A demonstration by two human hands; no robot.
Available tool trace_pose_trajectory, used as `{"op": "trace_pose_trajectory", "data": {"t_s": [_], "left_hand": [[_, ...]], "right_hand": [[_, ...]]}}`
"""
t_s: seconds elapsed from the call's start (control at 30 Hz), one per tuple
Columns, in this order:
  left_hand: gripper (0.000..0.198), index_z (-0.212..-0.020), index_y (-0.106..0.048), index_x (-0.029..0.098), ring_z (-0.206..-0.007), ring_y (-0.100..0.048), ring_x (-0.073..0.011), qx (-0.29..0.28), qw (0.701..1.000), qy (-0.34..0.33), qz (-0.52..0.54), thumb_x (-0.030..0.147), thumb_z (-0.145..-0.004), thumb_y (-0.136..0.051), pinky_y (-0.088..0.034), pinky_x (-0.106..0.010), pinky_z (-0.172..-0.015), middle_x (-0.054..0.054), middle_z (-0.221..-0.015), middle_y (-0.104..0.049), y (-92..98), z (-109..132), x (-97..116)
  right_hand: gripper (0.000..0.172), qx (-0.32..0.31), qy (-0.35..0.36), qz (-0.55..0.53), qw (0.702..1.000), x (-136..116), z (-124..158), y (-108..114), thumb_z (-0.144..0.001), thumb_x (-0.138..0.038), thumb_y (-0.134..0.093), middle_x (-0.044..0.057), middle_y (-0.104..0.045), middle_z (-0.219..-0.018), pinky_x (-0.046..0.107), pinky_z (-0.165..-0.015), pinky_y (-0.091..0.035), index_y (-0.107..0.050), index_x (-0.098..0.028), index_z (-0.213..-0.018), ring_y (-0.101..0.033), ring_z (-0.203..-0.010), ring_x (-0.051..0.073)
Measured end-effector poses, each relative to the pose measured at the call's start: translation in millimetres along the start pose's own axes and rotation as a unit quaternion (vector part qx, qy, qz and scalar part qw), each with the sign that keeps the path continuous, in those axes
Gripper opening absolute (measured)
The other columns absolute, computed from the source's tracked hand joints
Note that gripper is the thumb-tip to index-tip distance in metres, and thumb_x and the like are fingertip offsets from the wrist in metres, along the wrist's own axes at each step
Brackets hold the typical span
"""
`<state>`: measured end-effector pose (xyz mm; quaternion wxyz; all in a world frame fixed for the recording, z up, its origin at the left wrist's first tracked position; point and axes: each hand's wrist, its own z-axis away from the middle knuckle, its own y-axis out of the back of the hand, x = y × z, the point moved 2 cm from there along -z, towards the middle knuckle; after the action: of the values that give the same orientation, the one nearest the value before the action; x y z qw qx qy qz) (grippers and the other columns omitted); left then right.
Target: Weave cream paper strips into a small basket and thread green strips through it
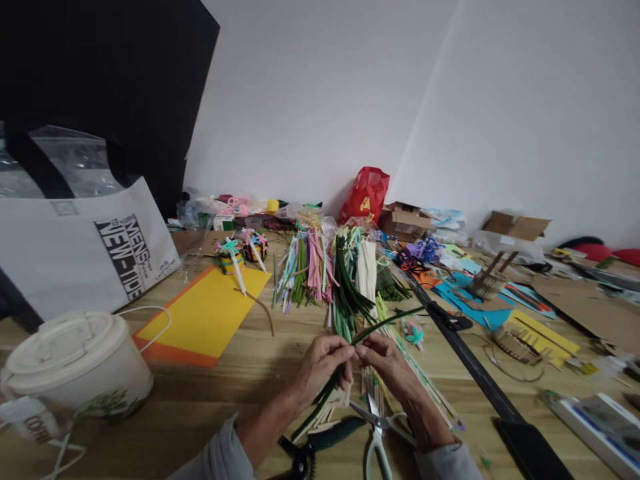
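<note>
Both my hands meet over the wooden table point(240, 373) and pinch the same dark green pipe cleaner point(387, 321). My left hand point(321, 361) grips its lower part, which trails down toward my wrist. My right hand point(383, 358) is closed on it just beside, and the free end sticks out up and to the right. Below my hands lie white-handled scissors point(376, 433) and dark pliers point(320, 443). Just beyond my hands lies a heap of coloured pipe cleaners point(320, 270), green, pink and white.
A white lidded cup point(75, 363) stands front left beside a white tote bag point(85, 250). Yellow paper point(207, 313) lies flat left of centre. A long black bar point(460, 347) runs diagonally on the right. Cardboard boxes point(407, 220), a red bag point(365, 193) and paper scraps crowd the back and right.
</note>
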<state>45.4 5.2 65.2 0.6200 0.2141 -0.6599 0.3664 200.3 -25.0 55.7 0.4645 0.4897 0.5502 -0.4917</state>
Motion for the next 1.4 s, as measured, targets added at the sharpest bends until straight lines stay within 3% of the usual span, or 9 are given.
{"op": "trace_pose_trajectory", "data": {"t_s": [0.1, 0.27, 0.4, 0.6, 0.8, 0.97, 1.03, 1.2, 1.4], "left_hand": [[0.025, -0.069, -0.056, 0.017, -0.043, -0.046, -0.0099, 0.064, 0.979, -0.063, -0.183, 0.036, -0.084, -0.053, -0.034, -0.021, -0.049, 0.002, -0.052, -0.053, 2.3, 3.0, 6.4], [0.018, -0.072, -0.061, 0.020, -0.061, -0.055, -0.0159, 0.120, 0.860, -0.150, -0.473, 0.020, -0.086, -0.050, -0.031, -0.026, -0.060, -0.004, -0.066, -0.063, -1.9, 12.4, 19.3], [0.020, -0.081, -0.064, 0.019, -0.067, -0.060, -0.0201, 0.096, 0.814, -0.146, -0.554, 0.020, -0.091, -0.046, -0.030, -0.029, -0.062, -0.008, -0.074, -0.068, -3.8, 14.9, 20.4], [0.022, -0.083, -0.064, 0.019, -0.068, -0.062, -0.0214, 0.084, 0.792, -0.147, -0.586, 0.023, -0.093, -0.045, -0.031, -0.030, -0.062, -0.009, -0.074, -0.068, -2.9, 14.3, 17.2], [0.021, -0.080, -0.063, 0.018, -0.069, -0.063, -0.0208, 0.088, 0.821, -0.141, -0.547, 0.021, -0.091, -0.045, -0.035, -0.029, -0.064, -0.006, -0.072, -0.067, -3.9, 14.2, 14.1], [0.028, -0.077, -0.060, 0.017, -0.045, -0.052, -0.0131, -0.009, 0.965, -0.055, -0.255, 0.036, -0.090, -0.044, -0.039, -0.024, -0.052, 0.001, -0.053, -0.057, 0.4, 5.3, 4.2], [0.030, -0.078, -0.059, 0.015, -0.038, -0.046, -0.0111, -0.086, 0.992, 0.015, -0.087, 0.043, -0.085, -0.049, -0.036, -0.022, -0.043, 0.002, -0.049, -0.055, 0.3, 2.2, 0.2], [0.031, -0.074, -0.062, 0.012, -0.029, -0.036, -0.0064, -0.205, 0.958, 0.123, 0.159, 0.043, -0.071, -0.068, -0.029, -0.020, -0.036, 0.006, -0.040, -0.048, -5.4, 3.5, -3.0], [0.039, -0.081, -0.066, 0.009, -0.037, -0.049, -0.0096, -0.169, 0.967, 0.098, 0.163, 0.046, -0.072, -0.070, -0.035, -0.020, -0.038, -0.001, -0.049, -0.060, -10.7, 5.5, -1.5]], "right_hand": [[0.027, 0.003, 0.010, 0.010, 1.000, 0.3, -0.2, -1.3, -0.073, -0.044, -0.077, -0.002, -0.058, -0.064, 0.025, -0.056, -0.041, -0.068, -0.018, -0.074, -0.050, -0.059, 0.013], [0.023, 0.018, 0.023, -0.005, 1.000, 0.3, -0.7, -2.4, -0.073, -0.040, -0.078, -0.002, -0.058, -0.064, 0.024, -0.056, -0.041, -0.069, -0.018, -0.076, -0.050, -0.058, 0.012], [0.022, 0.021, 0.019, -0.022, 0.999, 3.6, -1.4, -2.4, -0.072, -0.038, -0.080, -0.002, -0.058, -0.063, 0.024, -0.055, -0.042, -0.069, -0.019, -0.076, -0.051, -0.056, 0.012], [0.020, 0.012, 0.017, -0.046, 0.999, 4.6, -1.2, -4.5, -0.073, -0.036, -0.079, -0.002, -0.059, -0.062, 0.023, -0.055, -0.043, -0.070, -0.018, -0.075, -0.052, -0.057, 0.012], [0.018, -0.003, 0.014, -0.076, 0.997, 7.9, -2.0, -3.1, -0.072, -0.033, -0.079, -0.002, -0.060, -0.062, 0.022, -0.055, -0.042, -0.072, -0.018, -0.078, -0.051, -0.056, 0.010], [0.016, -0.043, 0.010, -0.087, 0.995, 3.3, -0.2, -2.3, -0.075, -0.033, -0.076, -0.001, -0.060, -0.067, 0.023, -0.058, -0.041, -0.072, -0.017, -0.078, -0.052, -0.060, 0.011], [0.016, -0.077, 0.008, -0.094, 0.993, -0.2, 1.7, -3.4, -0.076, -0.033, -0.075, -0.001, -0.060, -0.067, 0.024, -0.059, -0.041, -0.071, -0.017, -0.076, -0.053, -0.060, 0.012], [0.017, -0.141, 0.012, -0.135, 0.981, -4.9, 7.2, -5.2, -0.077, -0.034, -0.074, -0.001, -0.060, -0.066, 0.025, -0.057, -0.040, -0.068, -0.018, -0.077, -0.054, -0.057, 0.012], [0.018, -0.136, 0.026, -0.134, 0.981, -2.8, 6.6, 1.4, -0.076, -0.034, -0.076, -0.003, -0.056, -0.064, 0.023, -0.057, -0.040, -0.069, -0.018, -0.077, -0.051, -0.055, 0.010]]}}
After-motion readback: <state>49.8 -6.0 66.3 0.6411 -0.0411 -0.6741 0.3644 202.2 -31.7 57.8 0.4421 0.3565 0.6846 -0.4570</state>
